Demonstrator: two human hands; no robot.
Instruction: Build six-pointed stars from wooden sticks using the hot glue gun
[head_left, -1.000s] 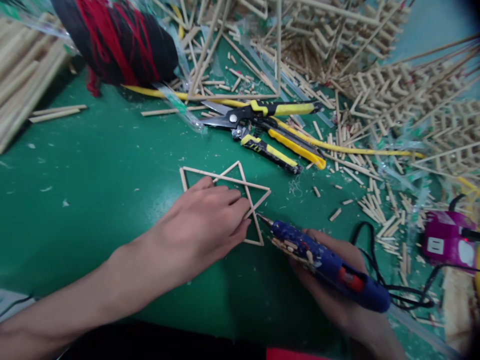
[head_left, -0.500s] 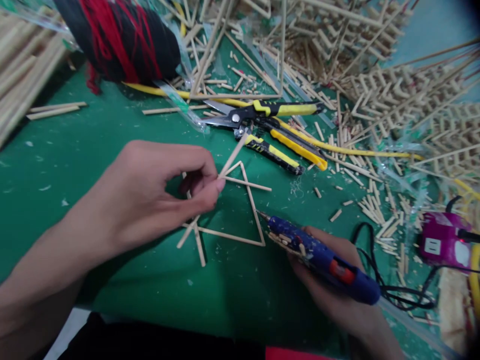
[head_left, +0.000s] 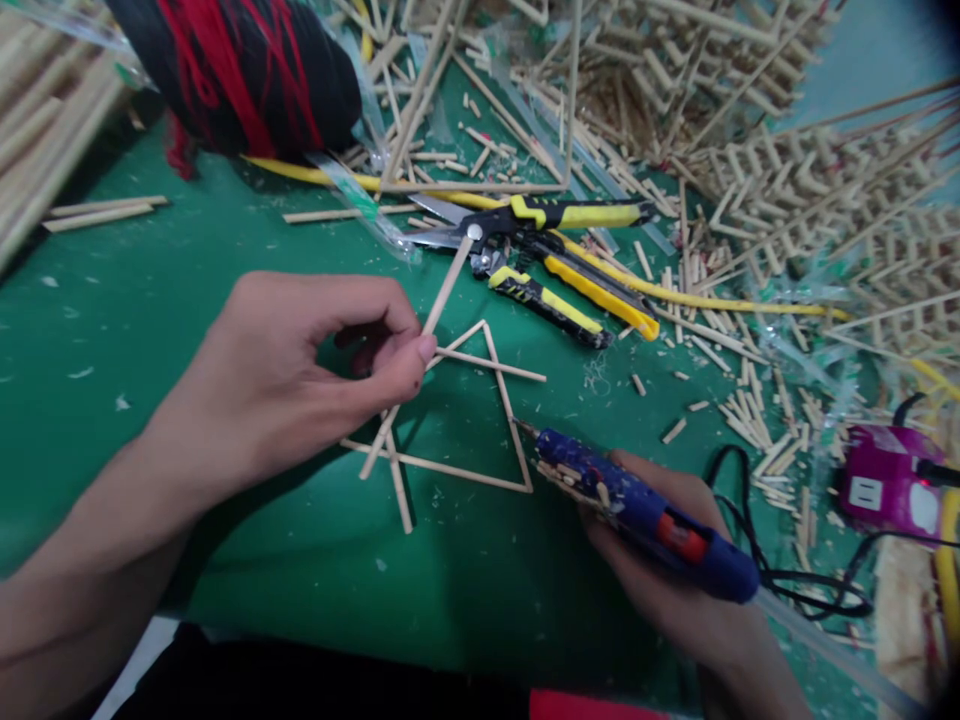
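Tabletop (head_left: 457,590), green and broad, is stretching to the left of the shears (head_left: 491,225) and along their near side, as far as the edge by the person's dark clothing (head_left: 315,675). Beyond and right of the shears, room is narrowing: a yellow cutter knife (head_left: 600,295) is lying just beside their handles, a yellow cable (head_left: 735,303) is running past, and stick offcuts (head_left: 675,430) are spreading towards the stacked sticks (head_left: 787,200). A black bundle with red string (head_left: 247,80) is bounding the far side, left of the shears.

A frame of thin sticks (head_left: 521,455) is lying on the near side of the shears, one corner pointing towards them. The left hand (head_left: 292,370), its thumb and fingertips pressing together, is pinching a slanting stick (head_left: 450,285) over the frame's left part; the stick's upper end is overlapping the shears' pivot in view. The hand is hiding where several sticks are meeting.

This hand is arching over from the near left of the shears, fingers curling inward. The right hand (head_left: 652,580), reaching in from their near right, is wrapping around a blue glue gun (head_left: 615,505), whose nozzle (head_left: 527,430) is pointing at the frame's right side; whether it is touching, I cannot tell.
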